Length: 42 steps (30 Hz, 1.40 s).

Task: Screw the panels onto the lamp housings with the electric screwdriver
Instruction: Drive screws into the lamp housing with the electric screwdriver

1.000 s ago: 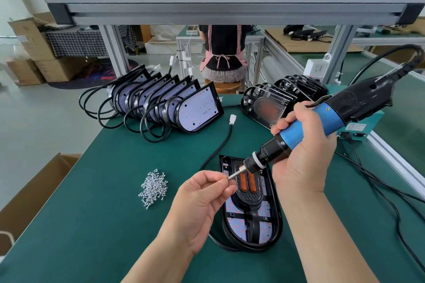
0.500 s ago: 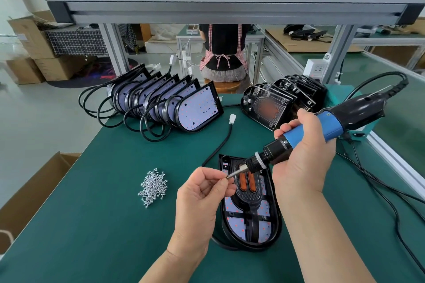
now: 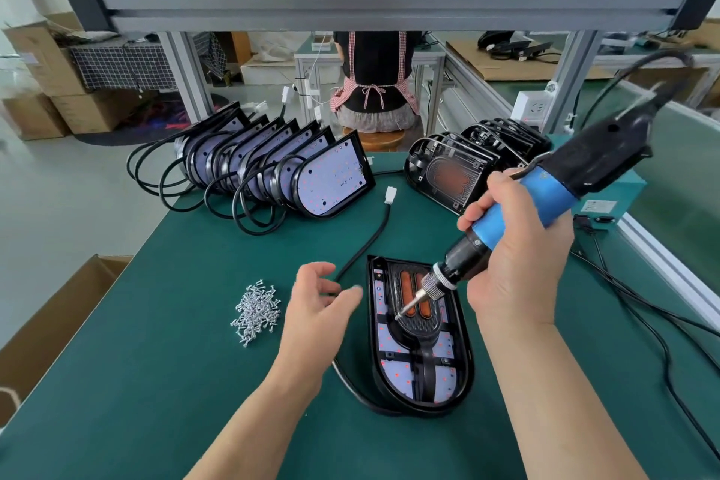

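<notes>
A black lamp housing (image 3: 457,374) lies flat on the green table (image 3: 156,382), with a black panel (image 3: 419,323) bearing two orange strips set in it. My right hand (image 3: 514,265) grips the blue-and-black electric screwdriver (image 3: 518,214), tilted down to the left. Its bit tip hangs over the panel's left side, beside the orange strips. My left hand (image 3: 315,308) hovers just left of the housing, fingers relaxed and holding nothing. A heap of small silver screws (image 3: 255,310) lies left of that hand.
A row of housings with white LED boards (image 3: 331,175) and coiled black cables leans at the back left. Black panels (image 3: 448,175) are stacked at the back right. The screwdriver's cords (image 3: 643,308) trail along the right edge. A cardboard box (image 3: 50,320) stands left of the table. A person sits beyond the frame.
My left hand let go at the bit tip and drew back to the left, opening. The screwdriver swung down so its bit now points at the panel.
</notes>
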Available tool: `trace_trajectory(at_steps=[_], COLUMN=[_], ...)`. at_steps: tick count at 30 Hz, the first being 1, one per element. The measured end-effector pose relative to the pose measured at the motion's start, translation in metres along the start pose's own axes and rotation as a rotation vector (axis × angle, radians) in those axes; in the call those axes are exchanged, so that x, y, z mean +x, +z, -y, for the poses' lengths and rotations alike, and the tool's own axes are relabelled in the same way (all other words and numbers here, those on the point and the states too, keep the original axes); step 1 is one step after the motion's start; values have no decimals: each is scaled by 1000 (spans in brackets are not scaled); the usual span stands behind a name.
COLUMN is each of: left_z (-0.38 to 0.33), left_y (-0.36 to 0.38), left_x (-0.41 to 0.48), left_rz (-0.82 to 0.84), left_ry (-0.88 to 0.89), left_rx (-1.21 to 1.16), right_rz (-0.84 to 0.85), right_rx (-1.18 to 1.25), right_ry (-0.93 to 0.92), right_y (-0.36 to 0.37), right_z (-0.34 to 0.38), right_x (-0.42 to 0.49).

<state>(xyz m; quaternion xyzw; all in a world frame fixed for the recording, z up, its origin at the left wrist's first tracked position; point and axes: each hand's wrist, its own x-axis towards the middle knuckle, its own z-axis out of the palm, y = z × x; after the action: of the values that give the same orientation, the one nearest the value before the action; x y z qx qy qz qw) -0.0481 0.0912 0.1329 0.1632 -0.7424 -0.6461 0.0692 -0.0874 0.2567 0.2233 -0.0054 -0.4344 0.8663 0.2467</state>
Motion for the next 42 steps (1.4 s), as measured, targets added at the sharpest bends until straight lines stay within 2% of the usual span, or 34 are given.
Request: trace_trajectory(at_steps=[3, 8, 37, 42], left_z=[-4, -6, 3, 3], left_y=[11, 27, 33, 33], left_x=[9, 13, 16, 15], left_rz=[181, 223, 187, 170], left_ry=[-159, -80, -32, -41], left_rx=[147, 361, 270, 262], right_rz=[93, 173, 263, 333], right_rx=[-115, -190, -227, -212], right_ry=[6, 33, 31, 27], right_y=[0, 1, 2, -1], right_z=[-8, -22, -36, -40], right_x=[-8, -21, -21, -19])
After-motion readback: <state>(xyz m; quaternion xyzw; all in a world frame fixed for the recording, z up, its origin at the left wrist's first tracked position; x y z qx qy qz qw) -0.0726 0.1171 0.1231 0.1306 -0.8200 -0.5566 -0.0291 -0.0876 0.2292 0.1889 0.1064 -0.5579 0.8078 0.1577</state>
